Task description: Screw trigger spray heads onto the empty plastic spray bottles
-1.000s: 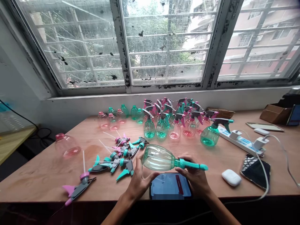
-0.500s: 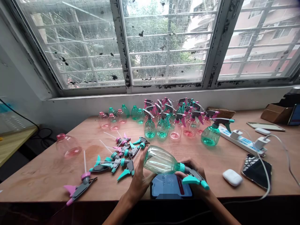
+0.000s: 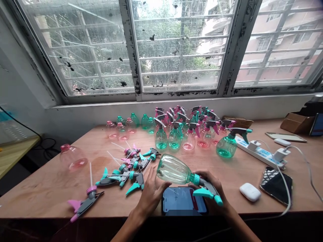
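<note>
A green spray bottle (image 3: 174, 169) is tilted on its side above the table, its base to the left and its turquoise-and-grey trigger head (image 3: 207, 191) pointing lower right. My right hand (image 3: 213, 183) is closed round the neck and collar, partly hidden behind the head. Beside the base, my left hand (image 3: 150, 190) has its fingers and thumb apart, close to the bottle; whether it touches cannot be made out. Below the bottle lies a lit phone (image 3: 181, 200). Several loose trigger heads (image 3: 137, 181) lie left of my left hand.
Finished-looking spray bottles (image 3: 174, 137) stand clustered at the back middle. Open-necked bottles (image 3: 122, 131) stand back left, and a pink one (image 3: 73, 158) further forward. A pink trigger head (image 3: 87, 200) lies front left. A power strip (image 3: 259, 153), white case (image 3: 249, 191) and dark phone (image 3: 276, 185) lie right.
My left hand has loosened from the bottle's base, its fingers now apart beside it. The bottle has tipped slightly, its head shifting a little left and down in my right hand.
</note>
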A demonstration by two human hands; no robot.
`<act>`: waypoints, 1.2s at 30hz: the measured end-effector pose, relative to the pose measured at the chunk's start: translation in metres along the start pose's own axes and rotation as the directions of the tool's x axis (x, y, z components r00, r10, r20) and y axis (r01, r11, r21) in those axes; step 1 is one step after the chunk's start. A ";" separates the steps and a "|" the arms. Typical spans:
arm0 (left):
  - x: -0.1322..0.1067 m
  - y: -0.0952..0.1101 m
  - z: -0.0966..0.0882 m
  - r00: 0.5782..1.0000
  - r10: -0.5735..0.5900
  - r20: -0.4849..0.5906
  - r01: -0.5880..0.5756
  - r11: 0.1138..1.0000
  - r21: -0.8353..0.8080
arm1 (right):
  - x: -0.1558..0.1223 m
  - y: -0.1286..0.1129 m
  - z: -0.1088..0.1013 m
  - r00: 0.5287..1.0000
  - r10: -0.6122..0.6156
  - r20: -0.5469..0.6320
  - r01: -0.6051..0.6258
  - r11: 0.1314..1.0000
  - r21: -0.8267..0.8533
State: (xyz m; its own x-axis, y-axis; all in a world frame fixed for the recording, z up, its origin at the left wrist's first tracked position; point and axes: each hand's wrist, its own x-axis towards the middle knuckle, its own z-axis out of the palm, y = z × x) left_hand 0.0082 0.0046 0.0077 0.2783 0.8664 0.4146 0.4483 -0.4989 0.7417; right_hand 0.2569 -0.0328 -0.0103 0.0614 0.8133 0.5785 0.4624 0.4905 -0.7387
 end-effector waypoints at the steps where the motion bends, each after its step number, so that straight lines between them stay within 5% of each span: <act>1: 0.001 0.000 0.000 1.000 0.000 -0.009 0.000 1.000 -0.008 | -0.002 0.002 0.002 1.000 -0.021 -0.007 0.021 1.000 -0.003; 11: 0.003 -0.001 0.001 0.998 -0.065 0.000 0.065 0.995 -0.075 | -0.004 0.003 0.008 0.980 -0.177 -0.087 0.163 0.975 -0.148; 19: -0.001 -0.006 0.006 0.997 0.069 -0.022 -0.070 0.996 -0.057 | -0.001 0.000 0.004 0.992 -0.122 -0.042 0.120 0.991 -0.056; 24: -0.003 -0.005 0.001 0.999 0.044 0.009 -0.042 0.993 -0.111 | -0.002 0.000 0.002 0.997 -0.074 0.012 0.075 0.996 -0.049; 32: -0.006 -0.007 0.004 0.995 0.095 0.038 -0.091 0.991 -0.095 | -0.001 0.004 -0.005 0.982 0.180 0.049 -0.183 0.981 0.061; 36: -0.007 -0.005 0.003 0.998 0.025 0.049 -0.018 0.991 -0.132 | 0.000 0.000 -0.003 0.982 0.172 0.082 -0.178 0.982 0.067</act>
State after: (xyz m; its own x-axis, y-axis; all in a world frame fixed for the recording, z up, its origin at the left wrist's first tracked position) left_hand 0.0067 0.0010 -0.0001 0.3307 0.8516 0.4068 0.3271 -0.5077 0.7970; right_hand 0.2595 -0.0339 -0.0093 0.0678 0.9085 0.4124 0.3841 0.3577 -0.8512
